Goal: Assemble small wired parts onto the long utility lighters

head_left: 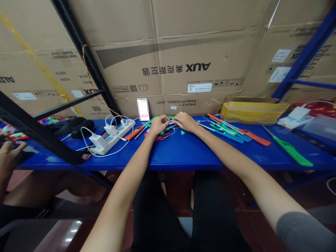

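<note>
My left hand [158, 126] and my right hand [185, 122] are close together over the blue shelf, fingers bent into a pinch. What lies between the fingertips is too small to make out. Under and around them are thin metal rods, white wires and coloured plastic parts, among them a red part [160, 137] and a small green piece [182, 132]. An orange long-nosed lighter [134, 133] lies left of my left hand. Right of my right hand lie blue lighters [229, 137], an orange-red lighter [256, 137] and, farther off, a green lighter [292, 152].
A white power strip [113, 138] with chargers and cables is at left, beside a black post [44, 129]. A phone-like bright screen [143, 109] leans on the cardboard [173, 42]. A yellow-taped box [249, 112] stands back right. Another person's hand [10, 152] shows far left.
</note>
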Tool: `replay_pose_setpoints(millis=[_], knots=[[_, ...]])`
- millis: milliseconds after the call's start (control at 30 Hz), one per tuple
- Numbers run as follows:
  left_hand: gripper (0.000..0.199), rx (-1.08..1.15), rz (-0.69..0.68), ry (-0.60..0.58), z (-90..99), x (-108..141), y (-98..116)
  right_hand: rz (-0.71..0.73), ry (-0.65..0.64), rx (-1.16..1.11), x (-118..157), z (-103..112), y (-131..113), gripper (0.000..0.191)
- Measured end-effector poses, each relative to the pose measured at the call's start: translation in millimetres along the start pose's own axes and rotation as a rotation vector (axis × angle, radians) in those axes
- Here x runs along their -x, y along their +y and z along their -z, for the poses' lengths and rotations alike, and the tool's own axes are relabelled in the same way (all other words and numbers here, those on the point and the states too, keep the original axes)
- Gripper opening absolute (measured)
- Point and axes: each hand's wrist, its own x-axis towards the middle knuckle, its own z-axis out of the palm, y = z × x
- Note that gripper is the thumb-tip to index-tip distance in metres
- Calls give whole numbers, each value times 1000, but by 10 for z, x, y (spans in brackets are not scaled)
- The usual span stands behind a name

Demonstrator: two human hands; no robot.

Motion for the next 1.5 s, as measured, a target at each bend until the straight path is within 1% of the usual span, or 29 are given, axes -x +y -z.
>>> replay_pose_setpoints(millis=[233,567,733,1033,1367,1500], knots=[[5,4,-22,-12,3,-1,8,7,2,-15,9,0,-13,33],[6,7,-4,-8,19,-1,24,0,16,-19,-8,9,-72,30],[8,7,23,-15,32,-1,34,-9,30,-26,-11,18,-100,33],[10,9,42,-10,40,17,35,-67,57,-134,5,-19,-107,29],[9,6,43,-17,49,12,5,-70,62,-121,-2,-59,-135,26],[10,-4,41,-10,28,1,-8,-69,38,-97,-17,-50,-117,26]])
